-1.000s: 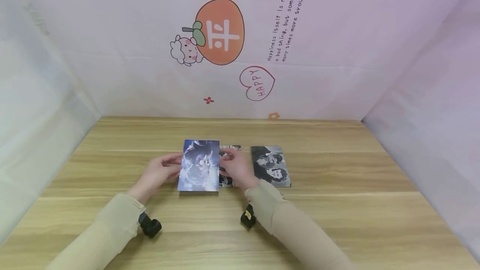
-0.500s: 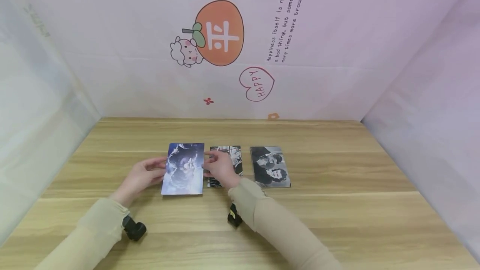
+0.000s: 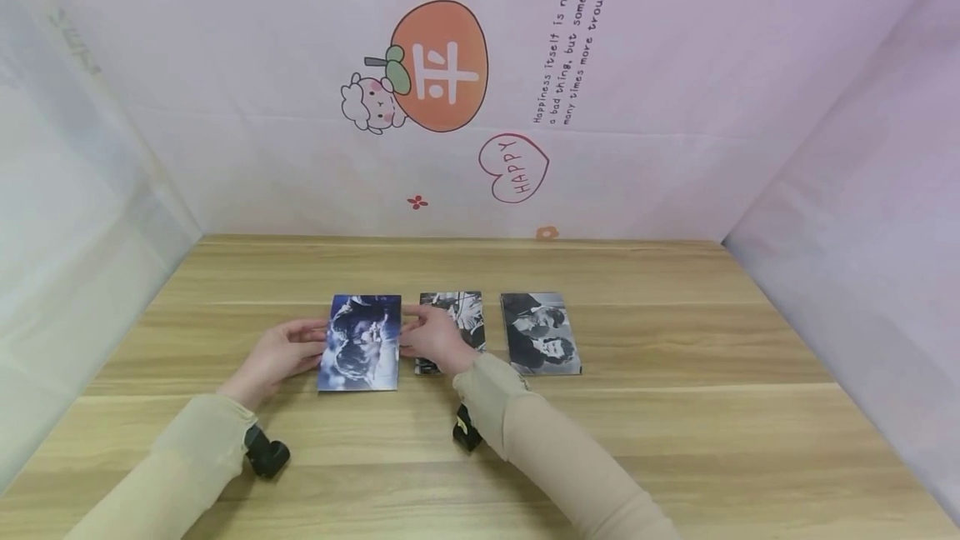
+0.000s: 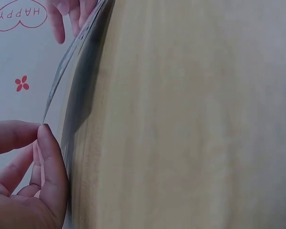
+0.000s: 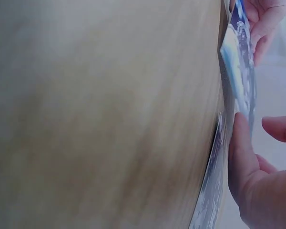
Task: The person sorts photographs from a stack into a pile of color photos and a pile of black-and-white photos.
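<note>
A blue-and-white photo card [image 3: 362, 343] lies across between the two hands in the head view, left of the other cards. My left hand [image 3: 281, 355] pinches its left edge between thumb and index finger; the left wrist view shows that edge raised off the wood, with a dark shadow [image 4: 88, 86] under the card. On the opposite side, my right hand [image 3: 438, 340] touches the card's right edge with the thumb [image 5: 242, 143], while the index finger [image 5: 279, 130] stands apart from it. The right hand partly hides a black-and-white photo card [image 3: 467, 315] beneath it.
To the right, another black-and-white photo card [image 3: 542, 333] showing two people lies flat on the wooden table [image 3: 675, 440]. A printed white cloth [image 3: 637, 173] rises behind the table, with pale cloth walls on both sides. Black wrist cameras [image 3: 267, 452] hang below the sleeves.
Both hands carried the blue photo card left and slightly nearer, uncovering more of the middle card. The card came down lower, and the right index finger now stands off it.
</note>
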`<move>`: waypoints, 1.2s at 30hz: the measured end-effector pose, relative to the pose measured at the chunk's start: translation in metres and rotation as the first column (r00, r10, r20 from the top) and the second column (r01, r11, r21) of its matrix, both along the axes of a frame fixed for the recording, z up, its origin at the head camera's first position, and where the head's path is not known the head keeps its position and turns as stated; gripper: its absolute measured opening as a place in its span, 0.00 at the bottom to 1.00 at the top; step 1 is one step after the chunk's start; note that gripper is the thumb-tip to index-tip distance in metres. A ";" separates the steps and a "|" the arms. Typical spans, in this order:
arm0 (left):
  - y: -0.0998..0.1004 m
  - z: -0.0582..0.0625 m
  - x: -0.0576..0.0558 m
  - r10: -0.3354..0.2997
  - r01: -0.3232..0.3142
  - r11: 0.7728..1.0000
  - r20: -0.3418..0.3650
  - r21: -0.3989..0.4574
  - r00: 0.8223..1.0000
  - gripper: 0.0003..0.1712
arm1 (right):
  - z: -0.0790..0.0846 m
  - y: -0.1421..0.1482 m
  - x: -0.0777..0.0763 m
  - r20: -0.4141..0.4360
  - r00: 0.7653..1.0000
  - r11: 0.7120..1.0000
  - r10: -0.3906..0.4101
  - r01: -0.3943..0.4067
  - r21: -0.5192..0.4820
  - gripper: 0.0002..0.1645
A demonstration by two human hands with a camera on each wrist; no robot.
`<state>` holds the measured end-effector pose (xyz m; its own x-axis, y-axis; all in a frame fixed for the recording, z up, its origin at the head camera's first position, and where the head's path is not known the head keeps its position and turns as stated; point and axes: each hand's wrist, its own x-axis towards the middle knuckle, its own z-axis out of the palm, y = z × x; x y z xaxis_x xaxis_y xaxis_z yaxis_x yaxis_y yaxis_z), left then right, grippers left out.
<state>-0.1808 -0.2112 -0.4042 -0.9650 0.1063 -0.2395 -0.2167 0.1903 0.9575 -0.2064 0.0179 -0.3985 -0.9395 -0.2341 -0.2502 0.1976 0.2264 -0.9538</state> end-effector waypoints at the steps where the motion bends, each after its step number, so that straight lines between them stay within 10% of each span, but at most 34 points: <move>1: 0.000 0.000 0.000 -0.004 0.004 1.000 0.001 -0.018 1.000 0.32 | 0.000 0.000 0.000 -0.009 1.000 1.000 0.017 -0.016 0.024 0.35; 36: -0.008 0.008 0.000 -0.044 0.040 0.977 -0.016 -0.208 0.999 0.28 | 0.014 0.005 0.005 -0.035 0.994 0.994 0.107 -0.106 0.034 0.34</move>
<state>-0.1811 -0.2194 -0.3959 -0.9657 0.0968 -0.2409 -0.1850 0.3943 0.9002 -0.2014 0.0227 -0.3849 -0.9183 -0.3260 -0.2246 0.1352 0.2750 -0.9519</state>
